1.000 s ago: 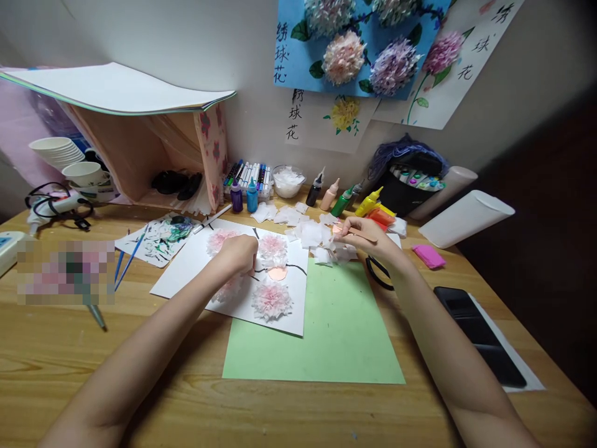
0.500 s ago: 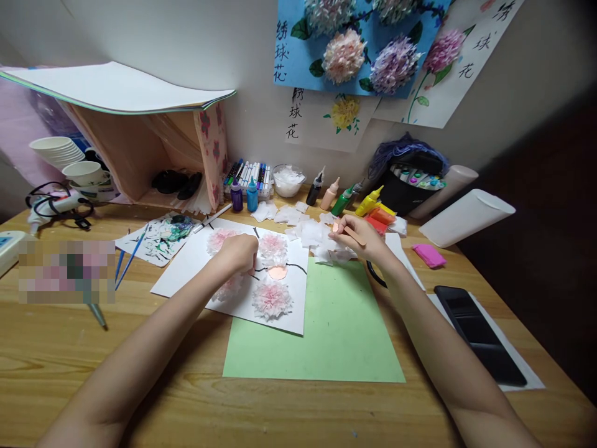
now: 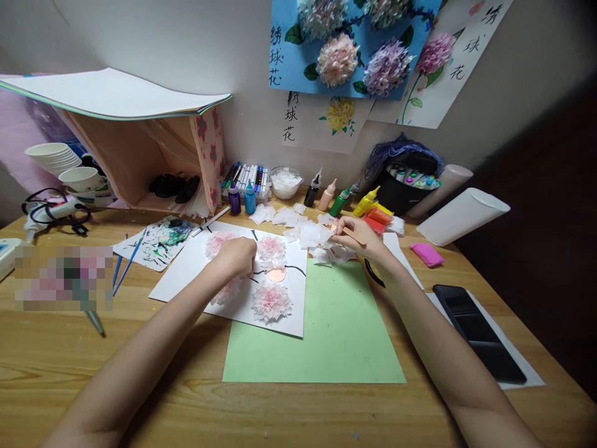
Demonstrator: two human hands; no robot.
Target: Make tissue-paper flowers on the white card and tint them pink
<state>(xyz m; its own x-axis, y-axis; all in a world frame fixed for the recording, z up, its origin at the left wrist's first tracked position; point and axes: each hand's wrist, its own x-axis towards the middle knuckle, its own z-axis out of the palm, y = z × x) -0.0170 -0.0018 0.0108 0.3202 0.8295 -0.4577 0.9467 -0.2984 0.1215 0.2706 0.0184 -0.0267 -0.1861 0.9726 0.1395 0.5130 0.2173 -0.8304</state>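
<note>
My left hand (image 3: 237, 256) rests curled on a white sheet (image 3: 186, 274), between its pink-and-white tissue-paper flowers (image 3: 271, 303). Its fingertips are tucked under, so whatever they might hold is hidden. Beside it on the sheet is a round peach patch (image 3: 277, 274), with black painted branch lines around. My right hand (image 3: 358, 235) is closed on a flat wooden stick (image 3: 353, 236), whose end shows a peach colour near the fingertips. Those fingertips are at the edge of the loose white tissue-paper squares (image 3: 312, 234); whether they pinch one, I cannot tell.
Green paper (image 3: 321, 336) lies under the sheet's right side. Behind stand paint bottles (image 3: 326, 196), a bowl of white bits (image 3: 286, 183) and markers (image 3: 247, 177). A black phone-like slab (image 3: 478, 333) lies right; brushes (image 3: 129, 261) and a paint-smeared sheet (image 3: 161, 242) lie left.
The camera view has shifted slightly. My right fingertips have lowered a little to the tissue squares, and the stick stays in that hand. The left hand keeps its place on the sheet.
</note>
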